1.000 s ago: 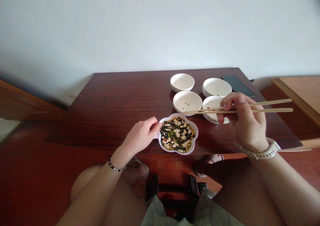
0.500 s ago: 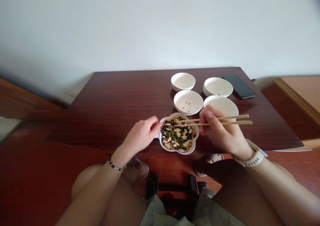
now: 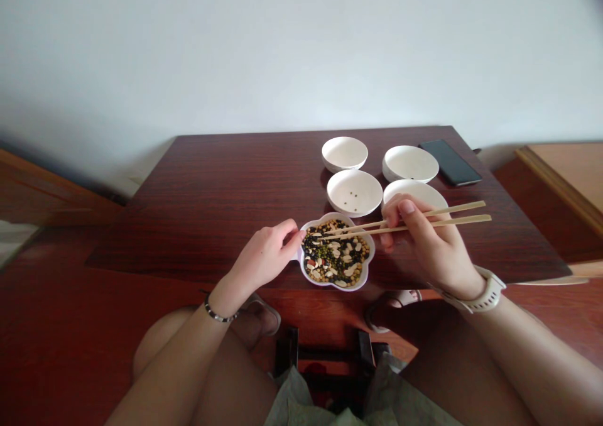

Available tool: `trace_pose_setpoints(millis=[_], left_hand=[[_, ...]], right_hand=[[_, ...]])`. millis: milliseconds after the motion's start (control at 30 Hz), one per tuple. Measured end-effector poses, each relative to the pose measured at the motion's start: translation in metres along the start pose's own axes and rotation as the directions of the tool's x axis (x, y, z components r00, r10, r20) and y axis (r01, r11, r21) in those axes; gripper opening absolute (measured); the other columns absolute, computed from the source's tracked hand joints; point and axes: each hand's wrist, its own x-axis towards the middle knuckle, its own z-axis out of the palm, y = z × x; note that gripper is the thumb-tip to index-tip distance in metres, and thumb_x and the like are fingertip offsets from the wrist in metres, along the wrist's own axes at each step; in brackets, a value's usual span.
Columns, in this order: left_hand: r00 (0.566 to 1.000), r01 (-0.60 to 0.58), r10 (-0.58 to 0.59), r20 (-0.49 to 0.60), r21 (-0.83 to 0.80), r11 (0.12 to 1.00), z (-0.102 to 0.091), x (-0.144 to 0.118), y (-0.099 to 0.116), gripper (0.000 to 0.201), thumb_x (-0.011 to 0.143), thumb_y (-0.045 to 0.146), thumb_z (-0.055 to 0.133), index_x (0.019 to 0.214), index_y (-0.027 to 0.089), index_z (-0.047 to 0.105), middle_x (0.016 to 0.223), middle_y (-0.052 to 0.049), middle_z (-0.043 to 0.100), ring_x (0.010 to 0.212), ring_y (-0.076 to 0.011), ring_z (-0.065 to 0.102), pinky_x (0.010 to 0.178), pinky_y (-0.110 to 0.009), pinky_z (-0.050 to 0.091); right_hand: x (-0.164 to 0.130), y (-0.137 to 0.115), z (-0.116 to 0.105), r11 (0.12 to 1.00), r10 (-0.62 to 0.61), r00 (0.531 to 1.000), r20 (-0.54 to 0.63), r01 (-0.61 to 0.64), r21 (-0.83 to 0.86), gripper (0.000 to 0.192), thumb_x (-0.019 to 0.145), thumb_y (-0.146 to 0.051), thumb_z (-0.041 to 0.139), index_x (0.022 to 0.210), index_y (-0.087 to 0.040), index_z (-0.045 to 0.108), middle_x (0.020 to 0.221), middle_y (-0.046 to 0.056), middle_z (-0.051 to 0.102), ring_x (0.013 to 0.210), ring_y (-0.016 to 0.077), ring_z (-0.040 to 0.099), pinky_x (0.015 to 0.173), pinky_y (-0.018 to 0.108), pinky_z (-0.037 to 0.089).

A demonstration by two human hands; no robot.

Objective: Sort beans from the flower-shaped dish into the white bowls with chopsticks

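Observation:
At the table's front edge lies a flower-shaped white dish (image 3: 372,264) with a short handle, filled with mixed beans and peanuts (image 3: 336,253). My left hand (image 3: 268,250) is closed on the dish at its left side, by the handle. In my right hand (image 3: 419,228) is a pair of wooden chopsticks (image 3: 455,215), their tips down among the beans near the dish's left side. Whether a bean sits between the tips I cannot tell. Just behind the dish stands a white bowl (image 3: 342,190) with several small dark beans in it.
Three more white bowls stand close by: one at the back left (image 3: 345,149), one at the back right (image 3: 409,159) with a dark speck, one partly behind my right hand (image 3: 414,190). A black phone (image 3: 450,162) lies at the right of the brown table (image 3: 226,187). A wall rises behind.
My right hand has shifted slightly right and the chopsticks now slant more, back ends higher. Their tips are still in the beans. The left hand and the dish have stayed put.

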Motion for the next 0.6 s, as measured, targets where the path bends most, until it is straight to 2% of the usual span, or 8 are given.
trace_pose_setpoints(millis=[200, 400, 600], left_hand=[[1.0, -0.006, 0.006, 0.008, -0.003, 1.0, -0.001, 0.0, 0.0, 0.035, 0.109, 0.043, 0.048, 0.082, 0.022, 0.053, 0.066, 0.003, 0.059, 0.058, -0.0133, 0.052, 0.06, -0.029, 0.027], [1.0, -0.006, 0.006, 0.01, -0.015, 1.0, 0.0, 0.0, -0.001, 0.034, 0.11, 0.042, 0.048, 0.083, 0.022, 0.053, 0.066, 0.003, 0.059, 0.059, -0.0133, 0.052, 0.06, -0.029, 0.027], [1.0, -0.011, 0.011, 0.011, -0.014, 1.0, 0.0, 0.0, -0.002, 0.035, 0.11, 0.042, 0.047, 0.083, 0.021, 0.053, 0.067, 0.003, 0.059, 0.06, -0.0138, 0.053, 0.062, -0.029, 0.029]], right_hand=[[0.01, -0.004, -0.003, 0.963, 0.122, 0.986, -0.117, -0.089, 0.254, 0.036, 0.107, -0.047, 0.06, 0.081, -0.021, 0.061, 0.08, 0.002, 0.053, 0.061, 0.0128, 0.052, 0.051, 0.026, 0.042], [0.016, -0.003, -0.011, 0.874, 0.255, 0.963, -0.087, -0.191, 0.447, 0.036, 0.106, -0.042, 0.062, 0.078, -0.019, 0.059, 0.079, 0.001, 0.048, 0.062, 0.0109, 0.047, 0.052, 0.023, 0.042], [0.018, -0.002, -0.014, 0.826, 0.294, 0.955, -0.035, -0.236, 0.512, 0.033, 0.103, -0.039, 0.066, 0.078, -0.019, 0.06, 0.079, 0.0, 0.047, 0.063, 0.0098, 0.046, 0.052, 0.02, 0.042]])
